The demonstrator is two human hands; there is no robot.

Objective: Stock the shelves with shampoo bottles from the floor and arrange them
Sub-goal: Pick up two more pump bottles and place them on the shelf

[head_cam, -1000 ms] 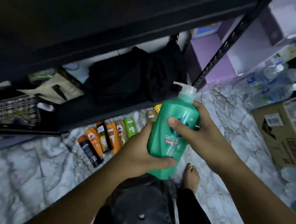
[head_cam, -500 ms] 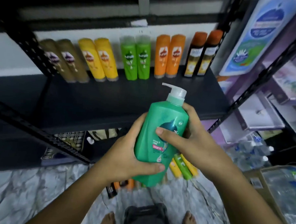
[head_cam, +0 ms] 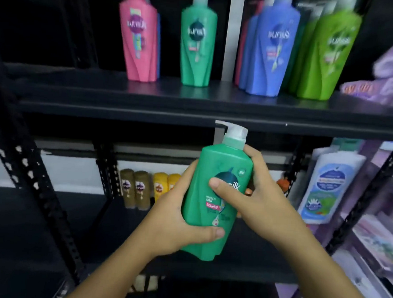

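Green pump bottle (head_cam: 210, 209): in the air in front of the rack, not on any shelf. Roughly upright, leaning slightly right. Label faces you, with the word "shampoo" legible. White pump head on top, spout pointing left, sitting just under the front edge of the upper shelf (head_cam: 147, 104).

Your left hand (head_cam: 175, 216): wrapped round the bottle's lower left side. The thumb lies across the front near the base and the fingers curl behind, out of view.

Your right hand (head_cam: 263, 203): grips the right side higher up. The thumb presses across the label and the fingers curl round the shoulder just below the pump collar. Both hands are closed firmly on the bottle.

Upper shelf, left to right, all large pump bottles standing upright:
- pink bottle (head_cam: 140, 37), with a darker one half hidden behind it
- matching green bottle (head_cam: 197, 40), standing alone with a gap on each side
- blue bottles (head_cam: 273, 45), clustered
- lime-green bottles (head_cam: 328, 53), clustered

The view is blurred, so you cannot get exact counts for the clusters.

Far right of that shelf: purple packs (head_cam: 391, 75), detail smeared.

Lower shelf, behind your hands: small brown bottles (head_cam: 134, 188) stand beside small yellow bottles (head_cam: 163, 186), close to the back wall.

To the right, a tall white pack with blue print (head_cam: 326, 186) stands upright. A black perforated post (head_cam: 28, 177) slants down on the left.
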